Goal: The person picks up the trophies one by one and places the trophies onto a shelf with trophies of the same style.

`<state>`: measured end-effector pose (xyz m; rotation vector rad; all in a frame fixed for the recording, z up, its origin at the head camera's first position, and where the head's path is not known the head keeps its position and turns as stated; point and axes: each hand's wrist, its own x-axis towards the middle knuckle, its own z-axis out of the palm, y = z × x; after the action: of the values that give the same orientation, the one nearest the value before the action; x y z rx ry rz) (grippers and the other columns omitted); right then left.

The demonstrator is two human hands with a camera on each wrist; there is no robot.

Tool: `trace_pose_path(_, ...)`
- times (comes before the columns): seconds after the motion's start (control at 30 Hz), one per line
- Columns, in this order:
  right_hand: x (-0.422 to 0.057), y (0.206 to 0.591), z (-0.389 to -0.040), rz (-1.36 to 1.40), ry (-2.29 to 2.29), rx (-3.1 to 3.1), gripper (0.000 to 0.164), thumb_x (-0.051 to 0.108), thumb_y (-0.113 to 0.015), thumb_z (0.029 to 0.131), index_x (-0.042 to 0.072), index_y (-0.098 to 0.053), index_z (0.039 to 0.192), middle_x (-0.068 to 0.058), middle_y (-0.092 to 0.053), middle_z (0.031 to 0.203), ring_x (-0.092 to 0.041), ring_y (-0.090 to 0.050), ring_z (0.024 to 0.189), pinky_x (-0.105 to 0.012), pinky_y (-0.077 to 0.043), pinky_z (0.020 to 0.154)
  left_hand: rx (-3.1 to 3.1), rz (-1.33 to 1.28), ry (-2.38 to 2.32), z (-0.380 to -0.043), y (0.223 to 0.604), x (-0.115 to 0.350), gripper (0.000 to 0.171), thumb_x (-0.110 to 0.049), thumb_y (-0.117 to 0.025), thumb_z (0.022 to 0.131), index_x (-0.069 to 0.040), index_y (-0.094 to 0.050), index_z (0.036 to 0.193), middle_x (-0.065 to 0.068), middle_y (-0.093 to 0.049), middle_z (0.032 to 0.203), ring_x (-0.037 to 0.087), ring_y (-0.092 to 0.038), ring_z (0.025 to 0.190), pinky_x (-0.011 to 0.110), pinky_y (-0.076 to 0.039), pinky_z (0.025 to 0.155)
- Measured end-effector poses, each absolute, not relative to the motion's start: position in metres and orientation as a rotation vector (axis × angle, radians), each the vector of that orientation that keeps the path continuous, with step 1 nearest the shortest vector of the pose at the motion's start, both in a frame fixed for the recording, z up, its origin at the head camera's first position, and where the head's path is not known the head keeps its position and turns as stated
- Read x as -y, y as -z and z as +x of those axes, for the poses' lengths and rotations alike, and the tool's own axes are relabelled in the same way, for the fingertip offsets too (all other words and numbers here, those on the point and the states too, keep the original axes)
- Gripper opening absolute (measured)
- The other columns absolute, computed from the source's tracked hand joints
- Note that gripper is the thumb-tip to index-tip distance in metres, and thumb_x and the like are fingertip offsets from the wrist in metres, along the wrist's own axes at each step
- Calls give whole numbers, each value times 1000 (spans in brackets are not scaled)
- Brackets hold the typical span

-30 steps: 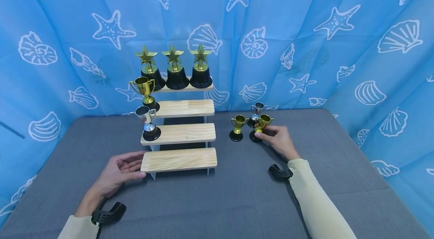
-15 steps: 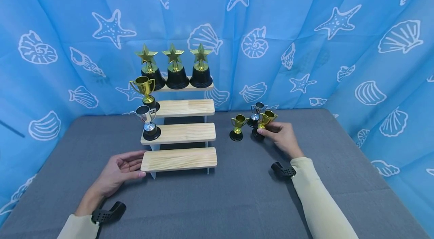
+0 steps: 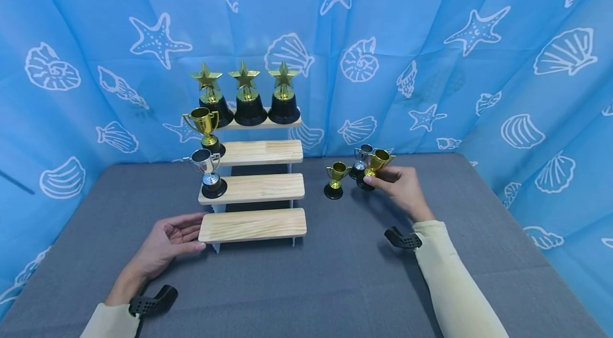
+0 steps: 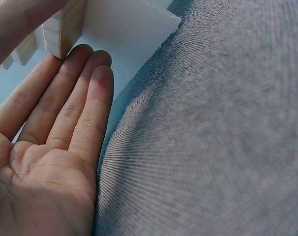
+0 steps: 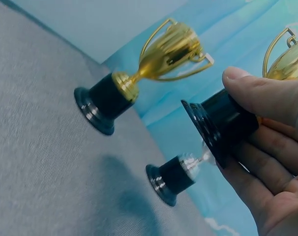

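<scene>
My right hand (image 3: 404, 191) holds a small gold trophy cup (image 3: 380, 159) by its black base (image 5: 227, 118), thumb on one side and fingers on the other. The right wrist view shows that base raised off the cloth. Beside it stand a second gold trophy cup (image 3: 337, 178) and a silver trophy cup (image 3: 361, 159), partly hidden behind the held one. My left hand (image 3: 167, 242) rests at the left end of the lowest wooden step (image 3: 254, 225) of a tiered stand. Its fingers (image 4: 73, 108) are straight, with tips against the step's end.
On the top step (image 3: 261, 124) stand several star trophies, one of them a middle star trophy (image 3: 246, 98). Lower left on the stand are a gold cup (image 3: 203, 125) and a silver cup (image 3: 208, 170). A blue shell-patterned curtain (image 3: 383, 18) hangs behind the grey cloth table (image 3: 345, 285).
My right hand has lifted the gold trophy cup off the table and moved it slightly right and back. My left hand stays where it was.
</scene>
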<state>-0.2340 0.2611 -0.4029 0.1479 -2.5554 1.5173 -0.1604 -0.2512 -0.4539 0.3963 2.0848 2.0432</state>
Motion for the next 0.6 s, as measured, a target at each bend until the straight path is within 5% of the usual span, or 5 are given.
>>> trace_pose_path(0.6,-248,371,-220,338,-1601,2456,35,14,-84,86,-5,-74,113,-18,-74,109,-10,-73,94,-20,-61,82,-2083,424,-2045,-160,455,252,70,14,-74,82,25,-35,141,21,-61,134,11,-65,116,27,-54,100)
